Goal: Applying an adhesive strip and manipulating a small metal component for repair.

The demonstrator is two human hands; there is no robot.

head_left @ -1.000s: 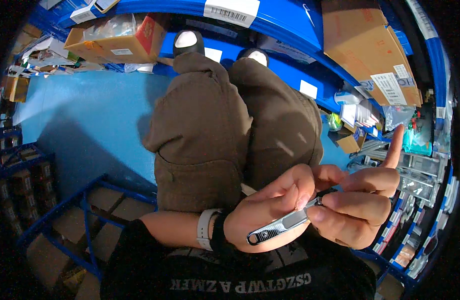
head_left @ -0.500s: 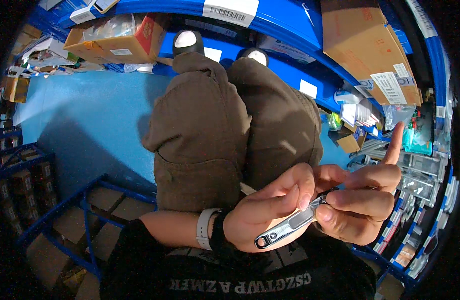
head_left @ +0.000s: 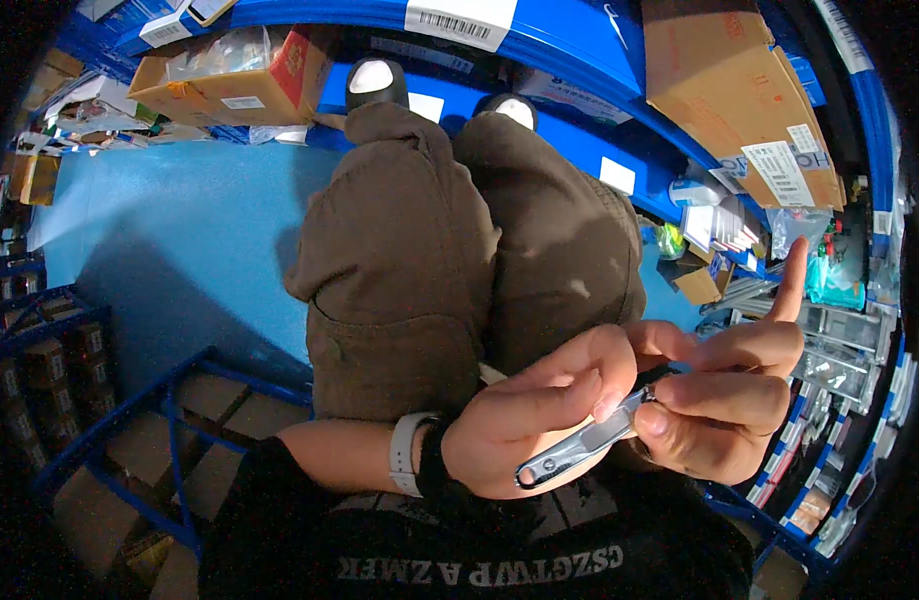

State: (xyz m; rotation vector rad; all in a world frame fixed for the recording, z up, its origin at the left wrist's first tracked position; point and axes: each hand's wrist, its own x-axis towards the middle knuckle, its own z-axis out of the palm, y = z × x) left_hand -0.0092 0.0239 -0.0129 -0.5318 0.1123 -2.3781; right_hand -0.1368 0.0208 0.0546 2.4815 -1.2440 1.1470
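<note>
Looking down from my head camera, I have a slim, silver metal tool with a rounded, holed tail, apparently a nail clipper (head_left: 580, 445), slanting between my two hands. My left hand (head_left: 535, 410) is closed on it, thumb laid along the middle of the body, tail jutting toward my chest. My right hand (head_left: 725, 400) has its thumb and a bent finger pinched at the other end, beside my left fingertips, while another finger points up and away. That end is dark and mostly covered, so I can't tell whether its parts are spread or pressed together.

I judge the step in hand to be close handling of that covered end, with both hands sharing the tool. The next move, I think, calls for a firm left grip on the body and a small, careful shift of my right fingertips, clear of any edge.

Past my hands are my brown cloth trousers (head_left: 395, 250); beyond my right hand, up the shelving, stands a tall brown cardboard box (head_left: 715, 75).
</note>
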